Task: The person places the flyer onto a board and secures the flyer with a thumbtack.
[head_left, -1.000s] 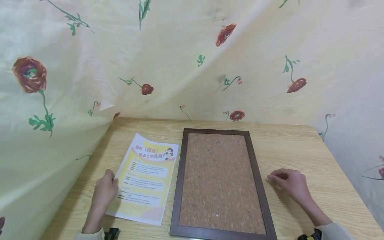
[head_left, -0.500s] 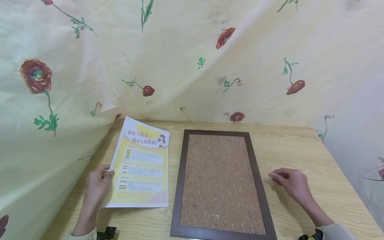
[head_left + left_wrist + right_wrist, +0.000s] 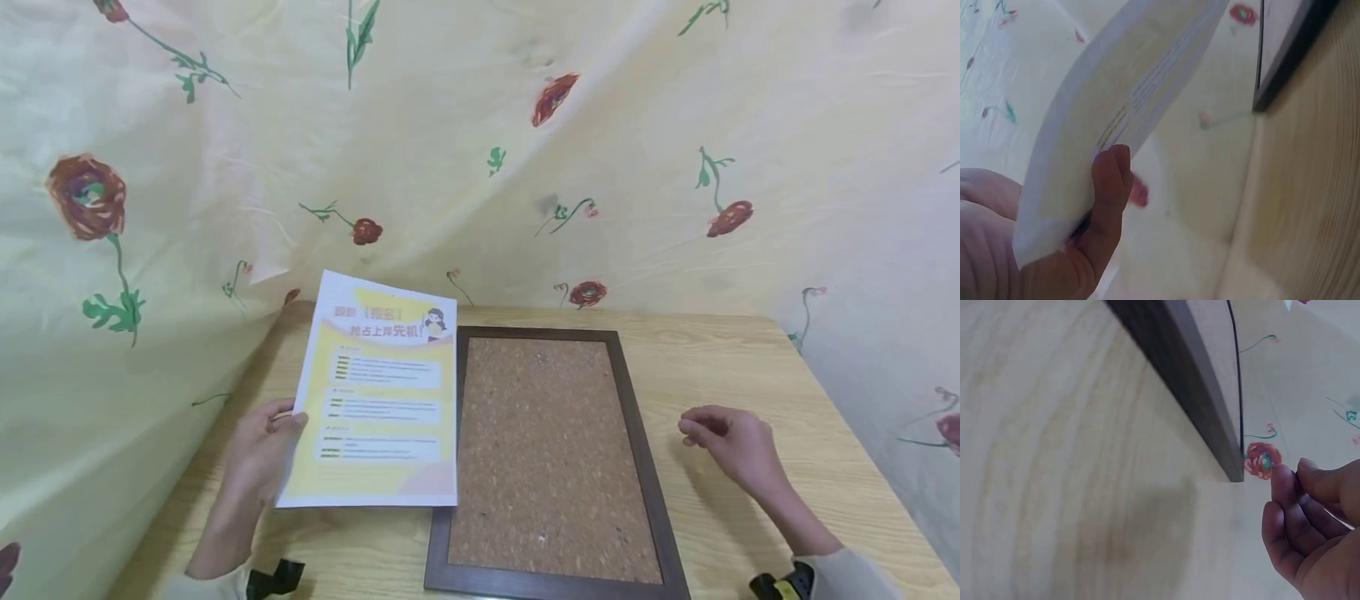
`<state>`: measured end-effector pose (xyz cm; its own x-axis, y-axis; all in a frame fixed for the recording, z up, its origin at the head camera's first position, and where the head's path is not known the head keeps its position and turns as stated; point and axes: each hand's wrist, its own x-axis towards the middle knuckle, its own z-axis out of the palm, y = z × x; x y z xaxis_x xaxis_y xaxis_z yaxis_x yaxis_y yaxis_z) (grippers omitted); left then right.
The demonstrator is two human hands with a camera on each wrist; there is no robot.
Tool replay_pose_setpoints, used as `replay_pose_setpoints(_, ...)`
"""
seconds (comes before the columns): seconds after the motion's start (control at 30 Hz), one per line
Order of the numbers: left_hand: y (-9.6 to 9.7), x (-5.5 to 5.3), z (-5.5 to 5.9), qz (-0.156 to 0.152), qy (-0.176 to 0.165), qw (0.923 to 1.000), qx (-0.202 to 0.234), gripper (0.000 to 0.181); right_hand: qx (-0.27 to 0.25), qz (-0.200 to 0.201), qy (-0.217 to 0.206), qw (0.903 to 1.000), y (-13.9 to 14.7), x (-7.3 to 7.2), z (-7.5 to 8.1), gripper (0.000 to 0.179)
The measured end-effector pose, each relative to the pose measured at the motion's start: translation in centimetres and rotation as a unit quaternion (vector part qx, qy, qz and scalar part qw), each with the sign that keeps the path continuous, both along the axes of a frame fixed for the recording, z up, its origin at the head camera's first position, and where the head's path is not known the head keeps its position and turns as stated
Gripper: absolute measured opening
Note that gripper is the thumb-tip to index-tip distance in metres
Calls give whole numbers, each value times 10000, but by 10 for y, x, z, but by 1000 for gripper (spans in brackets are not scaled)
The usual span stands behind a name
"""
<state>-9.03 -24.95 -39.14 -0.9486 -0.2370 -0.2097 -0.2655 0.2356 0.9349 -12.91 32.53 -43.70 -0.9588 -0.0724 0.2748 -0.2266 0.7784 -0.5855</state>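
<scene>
- Left hand (image 3: 258,450) pinching the paper (image 3: 375,400) by its left edge, thumb on the printed side
- Paper's right of that hand, overlapping the corkboard's (image 3: 555,458) left side from the head view
- Right hand (image 3: 731,446) loose, relaxed, right of the corkboard

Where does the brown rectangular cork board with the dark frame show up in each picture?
Head: the brown cork board lies right of centre in the lower half.
Left wrist: only a cropped corner, at the top right.
Right wrist: cropped at the top edge, slanting down toward the right.
Shared landmark: the pale wood-grain tabletop, visible beside it in all three.
</scene>
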Motion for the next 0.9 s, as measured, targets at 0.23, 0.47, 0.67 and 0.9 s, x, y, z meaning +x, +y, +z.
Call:
replay_pose_setpoints(0.23,37,-10,-12,-173,48,9945,1031,34,-42,146,254,9996,-1,-5,16,12)
replay_pose_setpoints(0.47,81,-14,-27,-294,31,9862,1626,31,-141,178,237,9995,-6,-14,33,16)
replay_pose_setpoints(0.67,115,-14,-42,-639,-125,9793,1914,32,-173,260,241,9992,-14,-22,48,13)
replay_pose_setpoints(0.9,146,-9,-61,-1024,-268,9734,2034,36,-277,363,232,9987,-26,-33,63,12)
